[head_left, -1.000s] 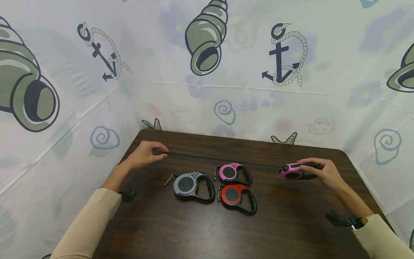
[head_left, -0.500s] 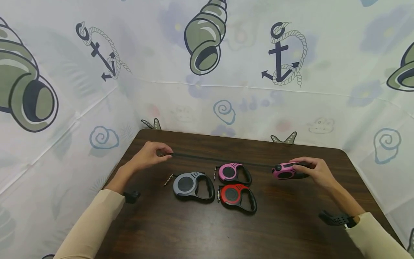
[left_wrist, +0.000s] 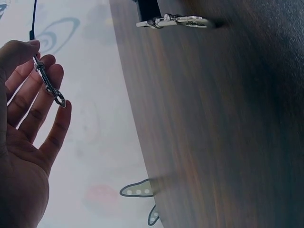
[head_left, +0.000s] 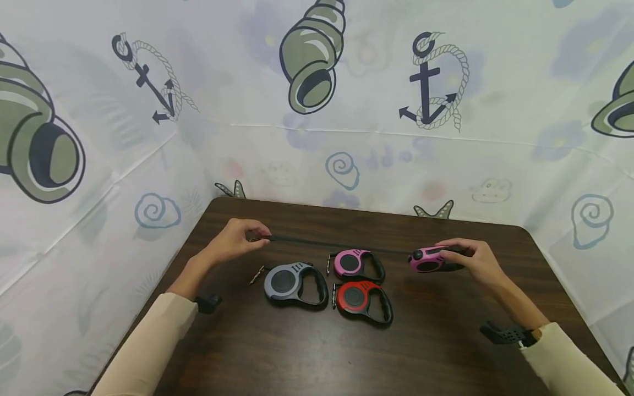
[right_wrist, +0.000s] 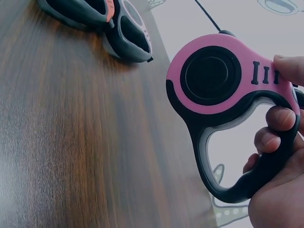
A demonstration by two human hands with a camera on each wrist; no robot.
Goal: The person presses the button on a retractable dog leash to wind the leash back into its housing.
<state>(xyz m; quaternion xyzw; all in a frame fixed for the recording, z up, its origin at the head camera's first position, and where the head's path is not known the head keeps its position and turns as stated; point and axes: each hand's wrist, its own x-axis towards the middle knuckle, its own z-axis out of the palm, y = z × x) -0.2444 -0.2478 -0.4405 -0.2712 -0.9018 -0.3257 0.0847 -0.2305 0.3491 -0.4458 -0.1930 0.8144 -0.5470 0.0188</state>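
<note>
My right hand [head_left: 473,261] grips the black handle of a pink retractable dog leash [head_left: 427,259] above the table's right side. In the right wrist view its fingers curl through the handle loop [right_wrist: 204,156], the thumb on the pink casing. At the left, my left hand [head_left: 236,240] pinches the end of that leash's dark cord [head_left: 337,244]. The metal clip [left_wrist: 48,84] lies along its fingers in the left wrist view. The cord runs straight between both hands, behind a grey leash [head_left: 284,280], a second pink leash [head_left: 348,264] and a red leash [head_left: 354,297].
Those three leashes lie close together mid-table on the dark wooden table [head_left: 297,363]. The grey leash's clip [head_left: 257,274] points left. A white patterned cloth [head_left: 376,165] hangs behind the table and along its sides.
Both hands have moved toward each other, the left rightward and the right leftward with the pink leash. The cord span between them is shorter. The three leashes on the table stay put.
</note>
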